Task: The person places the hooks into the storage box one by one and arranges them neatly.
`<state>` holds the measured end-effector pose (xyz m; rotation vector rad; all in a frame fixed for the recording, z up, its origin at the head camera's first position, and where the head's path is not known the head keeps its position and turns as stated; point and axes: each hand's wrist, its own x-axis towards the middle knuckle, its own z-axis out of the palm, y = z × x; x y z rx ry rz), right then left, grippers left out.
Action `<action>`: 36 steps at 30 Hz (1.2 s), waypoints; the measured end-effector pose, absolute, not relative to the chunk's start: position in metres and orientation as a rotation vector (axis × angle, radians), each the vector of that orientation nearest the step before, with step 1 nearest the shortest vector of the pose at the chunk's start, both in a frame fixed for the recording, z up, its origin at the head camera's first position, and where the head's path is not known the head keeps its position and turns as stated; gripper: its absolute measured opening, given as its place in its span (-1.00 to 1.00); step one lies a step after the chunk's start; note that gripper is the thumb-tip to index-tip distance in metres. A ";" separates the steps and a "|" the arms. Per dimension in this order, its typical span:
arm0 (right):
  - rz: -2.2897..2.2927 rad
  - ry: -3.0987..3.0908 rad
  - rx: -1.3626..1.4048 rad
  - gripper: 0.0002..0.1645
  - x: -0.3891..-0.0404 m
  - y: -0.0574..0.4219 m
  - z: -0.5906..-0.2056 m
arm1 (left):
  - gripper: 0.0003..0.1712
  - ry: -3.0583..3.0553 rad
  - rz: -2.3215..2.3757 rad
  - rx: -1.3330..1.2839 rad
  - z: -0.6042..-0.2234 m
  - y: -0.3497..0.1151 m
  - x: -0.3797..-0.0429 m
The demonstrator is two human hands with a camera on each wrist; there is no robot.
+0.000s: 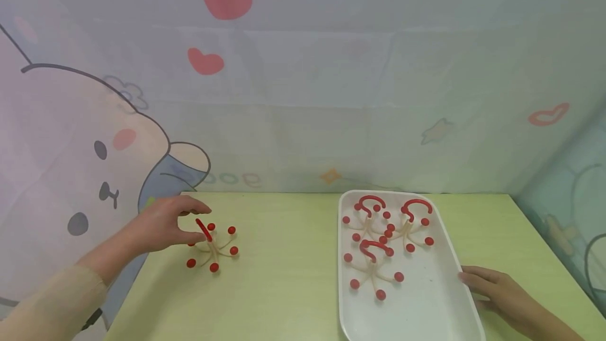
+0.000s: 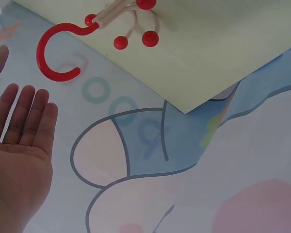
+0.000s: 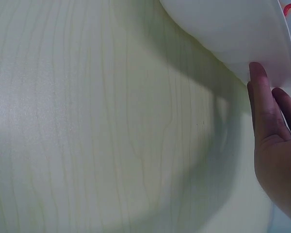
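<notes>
A scalp massager (image 1: 213,246) with a red hook handle and thin pale legs tipped with red balls stands on the table at the left. My left hand (image 1: 165,223) is around its hook (image 2: 41,51), thumb and fingers apart; in the left wrist view the straight fingers are clear of the hook. At the right, my right hand (image 1: 504,299) holds the side rim of a white tray (image 1: 421,299), with fingers (image 3: 266,109) along the outer wall and a fingertip over the rim. Three similar massagers (image 1: 372,270) stand in the tray's far and left part.
The pale wood-grain table (image 1: 279,278) stretches between the left massager and the tray. A printed cloth (image 1: 303,83) with hearts and a cartoon bear hangs behind the table and along its left side. A dark object (image 1: 92,319) shows at the lower left.
</notes>
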<state>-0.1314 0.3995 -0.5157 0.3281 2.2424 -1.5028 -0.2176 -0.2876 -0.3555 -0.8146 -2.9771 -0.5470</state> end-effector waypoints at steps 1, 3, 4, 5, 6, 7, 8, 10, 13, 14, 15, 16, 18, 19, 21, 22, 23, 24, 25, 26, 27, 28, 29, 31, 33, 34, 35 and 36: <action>-1.501 2.243 0.329 -0.11 -0.132 0.399 -0.515 | -0.44 -2.970 -0.543 -0.820 -0.357 -0.289 -0.218; -1.498 2.244 0.332 -0.13 -0.132 0.398 -0.515 | -0.45 -2.955 -0.528 -0.826 -0.360 -0.291 -0.220; -1.495 2.244 0.326 -0.13 -0.132 0.398 -0.515 | -0.46 -2.946 -0.520 -0.834 -0.362 -0.292 -0.221; -1.492 2.246 0.321 -0.13 -0.132 0.398 -0.515 | -0.47 -2.936 -0.510 -0.841 -0.364 -0.293 -0.221; -1.488 2.245 0.329 -0.12 -0.132 0.398 -0.515 | -0.48 -2.931 -0.502 -0.844 -0.365 -0.294 -0.222; -1.486 2.244 0.339 -0.12 -0.132 0.398 -0.515 | -0.49 -2.926 -0.499 -0.846 -0.367 -0.294 -0.223; -1.483 2.245 0.334 -0.11 -0.132 0.398 -0.515 | -0.50 -2.923 -0.494 -0.842 -0.369 -0.295 -0.223; -1.481 2.246 0.335 -0.11 -0.132 0.399 -0.516 | -0.52 -2.916 -0.494 -0.845 -0.371 -0.295 -0.225; -1.475 2.253 0.336 -0.10 -0.132 0.399 -0.518 | -0.55 -2.914 -0.491 -0.845 -0.374 -0.295 -0.227; -1.475 2.254 0.334 -0.10 -0.132 0.400 -0.518 | -0.55 -2.913 -0.485 -0.843 -0.375 -0.295 -0.227; -1.477 2.254 0.332 -0.10 -0.132 0.400 -0.519 | -0.56 -2.915 -0.480 -0.840 -0.376 -0.295 -0.227; -1.480 2.252 0.332 -0.10 -0.132 0.401 -0.520 | -0.56 -2.916 -0.475 -0.835 -0.376 -0.295 -0.228; -1.487 2.247 0.327 -0.10 -0.132 0.401 -0.520 | -0.57 -2.917 -0.477 -0.814 -0.377 -0.295 -0.228; -1.488 2.247 0.322 -0.10 -0.132 0.402 -0.521 | -0.57 -2.920 -0.478 -0.799 -0.377 -0.295 -0.227; -1.486 2.244 0.327 -0.09 -0.132 0.401 -0.520 | -0.57 -2.926 -0.485 -0.776 -0.377 -0.296 -0.227; -1.481 2.244 0.336 -0.08 -0.132 0.401 -0.520 | -0.57 -2.928 -0.489 -0.767 -0.376 -0.296 -0.226; -1.472 2.246 0.336 -0.06 -0.132 0.401 -0.520 | -0.56 -2.930 -0.492 -0.760 -0.376 -0.297 -0.225; -1.468 2.245 0.338 -0.05 -0.133 0.400 -0.520 | -0.56 -2.936 -0.493 -0.748 -0.375 -0.297 -0.224; -1.463 2.246 0.339 -0.03 -0.133 0.400 -0.519 | -0.56 -2.938 -0.495 -0.742 -0.374 -0.298 -0.223; -1.458 2.247 0.344 -0.03 -0.133 0.399 -0.519 | -0.56 -2.940 -0.498 -0.735 -0.373 -0.298 -0.222; -1.457 2.247 0.347 -0.02 -0.133 0.399 -0.519 | -0.56 -2.943 -0.503 -0.726 -0.372 -0.299 -0.221; -1.456 2.247 0.351 -0.02 -0.133 0.399 -0.519 | -0.56 -2.946 -0.511 -0.716 -0.372 -0.299 -0.220; -1.456 2.247 0.353 -0.02 -0.132 0.399 -0.519 | -0.56 -2.950 -0.521 -0.704 -0.371 -0.300 -0.219; -1.454 2.247 0.355 -0.02 -0.132 0.399 -0.519 | -0.56 -2.959 -0.541 -0.676 -0.371 -0.300 -0.217; -1.447 2.250 0.358 -0.01 -0.133 0.398 -0.518 | -0.56 -2.966 -0.555 -0.655 -0.371 -0.300 -0.216; -1.445 2.249 0.359 -0.01 -0.133 0.398 -0.518 | -0.56 -2.968 -0.559 -0.646 -0.372 -0.300 -0.216; -1.445 2.249 0.360 0.00 -0.133 0.398 -0.518 | -0.56 -2.970 -0.561 -0.637 -0.373 -0.299 -0.216; -1.445 2.249 0.362 0.00 -0.133 0.397 -0.518 | -0.57 -2.972 -0.561 -0.629 -0.374 -0.299 -0.216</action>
